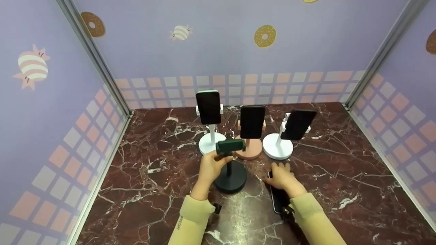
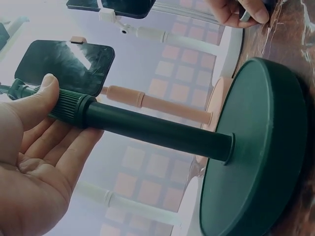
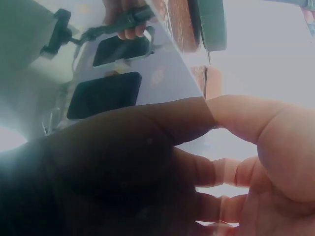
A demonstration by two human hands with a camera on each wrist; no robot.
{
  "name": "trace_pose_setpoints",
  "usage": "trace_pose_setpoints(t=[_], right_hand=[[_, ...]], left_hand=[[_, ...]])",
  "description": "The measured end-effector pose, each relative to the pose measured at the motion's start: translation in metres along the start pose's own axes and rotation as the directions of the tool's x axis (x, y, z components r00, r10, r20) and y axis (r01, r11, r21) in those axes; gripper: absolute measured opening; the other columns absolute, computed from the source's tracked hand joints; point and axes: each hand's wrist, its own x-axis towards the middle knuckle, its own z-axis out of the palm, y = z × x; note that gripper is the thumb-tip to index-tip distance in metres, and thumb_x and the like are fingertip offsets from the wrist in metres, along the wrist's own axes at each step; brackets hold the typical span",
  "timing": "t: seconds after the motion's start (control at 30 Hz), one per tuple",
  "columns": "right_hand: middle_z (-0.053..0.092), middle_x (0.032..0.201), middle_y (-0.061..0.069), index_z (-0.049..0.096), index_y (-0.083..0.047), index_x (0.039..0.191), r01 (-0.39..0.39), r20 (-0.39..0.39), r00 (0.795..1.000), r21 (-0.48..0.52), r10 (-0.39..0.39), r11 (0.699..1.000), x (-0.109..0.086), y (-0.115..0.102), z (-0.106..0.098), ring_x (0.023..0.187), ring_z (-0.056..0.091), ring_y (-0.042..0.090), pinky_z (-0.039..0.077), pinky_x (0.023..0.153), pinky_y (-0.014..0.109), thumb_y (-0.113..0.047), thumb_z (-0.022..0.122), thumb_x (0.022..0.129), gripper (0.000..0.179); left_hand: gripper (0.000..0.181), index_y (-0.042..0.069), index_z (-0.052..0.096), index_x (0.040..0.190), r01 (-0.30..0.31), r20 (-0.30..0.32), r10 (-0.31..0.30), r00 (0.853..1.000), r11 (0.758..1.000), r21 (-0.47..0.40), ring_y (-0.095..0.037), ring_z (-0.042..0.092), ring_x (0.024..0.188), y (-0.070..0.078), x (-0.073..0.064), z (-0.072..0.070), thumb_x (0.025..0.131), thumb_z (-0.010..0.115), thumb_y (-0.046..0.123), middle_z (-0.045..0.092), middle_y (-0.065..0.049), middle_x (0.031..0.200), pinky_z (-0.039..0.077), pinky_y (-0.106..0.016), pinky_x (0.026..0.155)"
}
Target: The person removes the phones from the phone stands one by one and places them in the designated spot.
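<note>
My left hand (image 1: pixel 210 166) grips the upper neck of a dark green phone stand (image 2: pixel 162 132), just below its holder (image 1: pixel 230 145). The stand's round base rests on the table, and its holder carries no phone. In the left wrist view, my left thumb lies over the ribbed collar with the fingers behind it. To the right, my right hand (image 1: pixel 282 175) holds the far end of a black phone (image 1: pixel 276 199) lying on the table. The right wrist view shows that phone's glossy face (image 3: pixel 29 98) close up, full of reflections; part of the phone is hidden under hand and sleeve.
Behind the green stand are a white stand (image 1: pixel 212 131) with a phone (image 1: pixel 208 107), a pink stand (image 1: pixel 250 151) with a phone (image 1: pixel 252 122), and another white stand (image 1: pixel 277 146) with a tilted phone (image 1: pixel 298 125). Patterned panels (image 1: pixel 218 58) enclose the marbled table (image 1: pixel 146 190).
</note>
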Motion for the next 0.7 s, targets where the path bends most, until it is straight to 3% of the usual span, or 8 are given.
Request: trace_pose_setpoints(t=[0.4,0.7], right_hand=[[0.055,0.123,0.035,0.052,0.007,0.117,-0.001,-0.043,0.999,0.032,0.002,0.999,-0.002,0.000,0.000,0.125,0.041,0.055,0.046,0.091,0.076,-0.032,0.083,0.082,0.061],[0.050,0.128,0.038,0.053,0.006,0.121,-0.012,-0.038,0.999,0.052,0.014,0.999,-0.003,-0.001,-0.001,0.129,0.038,0.058,0.045,0.095,0.077,-0.031,0.084,0.082,0.062]], left_hand=[[0.018,-0.004,0.079,0.101,0.017,-0.028,-0.017,0.999,1.000,0.008,-0.036,0.077,0.098,-0.001,-0.003,-0.034,0.087,0.081,0.008,0.079,-0.020,0.100,0.061,-0.024,0.084],[0.020,-0.006,0.078,0.106,-0.010,-0.073,0.015,0.997,0.998,0.061,-0.038,0.075,0.101,-0.004,0.002,-0.063,0.089,0.077,0.004,0.078,-0.022,0.104,0.059,-0.019,0.084]])
